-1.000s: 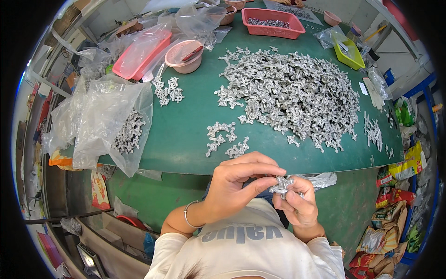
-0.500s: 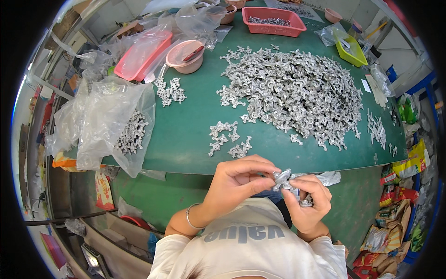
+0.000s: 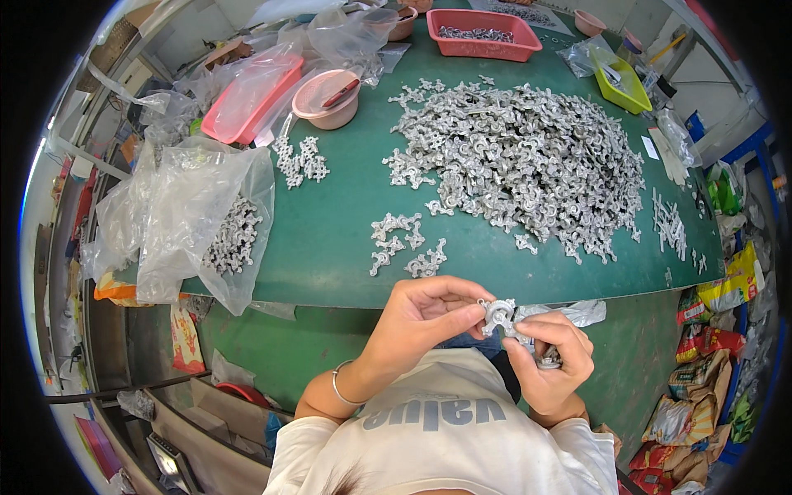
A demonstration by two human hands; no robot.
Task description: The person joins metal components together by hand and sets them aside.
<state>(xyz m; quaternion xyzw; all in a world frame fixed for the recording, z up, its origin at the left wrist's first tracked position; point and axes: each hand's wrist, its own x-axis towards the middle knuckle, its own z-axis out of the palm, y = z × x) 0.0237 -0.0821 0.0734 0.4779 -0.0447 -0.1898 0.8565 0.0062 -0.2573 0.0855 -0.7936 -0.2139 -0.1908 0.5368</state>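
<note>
Just past the table's near edge, a small silver-grey cast metal part is held up between my two hands. My left hand pinches its left side with thumb and forefinger. On the other side, the thumb and forefinger of my right hand grip its lower right. More metal pieces are tucked in the right palm, partly hidden by the fingers. Several like castings lie on the green table close in front of my hands. A large heap of the same castings covers the table beyond.
At the left, a clear plastic bag holds more castings. Behind it stand a pink tray and a pink bowl. A red tray of metal rings sits at the far side, a yellow-green basket at the right. Thin metal sticks lie near the right edge.
The casting has turned in my fingers, so its curved ring-like face now shows more fully. My hands have shifted only slightly; the table's contents look the same.
</note>
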